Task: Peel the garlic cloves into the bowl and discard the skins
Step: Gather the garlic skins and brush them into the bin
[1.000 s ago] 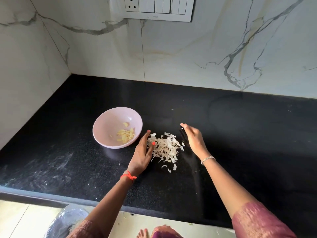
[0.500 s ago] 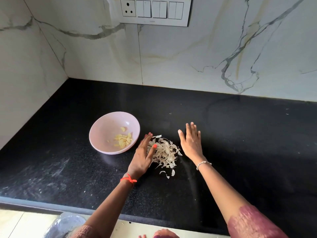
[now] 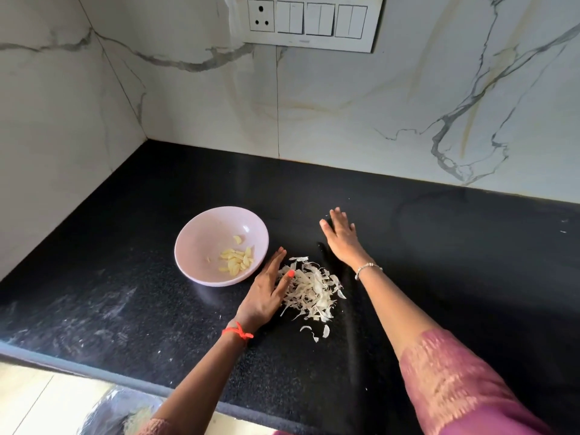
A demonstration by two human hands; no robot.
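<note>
Head view: a person works at a black countertop [image 3: 439, 262] set into a corner of marble-patterned wall, beneath a white switch panel [image 3: 309, 22]. The left hand [image 3: 265, 293], a red thread [image 3: 238, 331] at the wrist, stands on its edge with fingers straight and together, pressed against the left side of a heap of papery garlic skins [image 3: 310, 290]. The right hand [image 3: 340, 238], wearing a beaded bracelet [image 3: 367, 268], lies palm down on the counter beyond the heap and apart from it, fingers straight and slightly spread, holding nothing. A few loose skins lie on the near side of the heap. Just left of the left hand sits a pale pink bowl [image 3: 204, 233] holding the peeled garlic cloves [image 3: 237, 260]. A crinkled plastic bag [image 3: 103, 416] shows below the counter's front edge.
</note>
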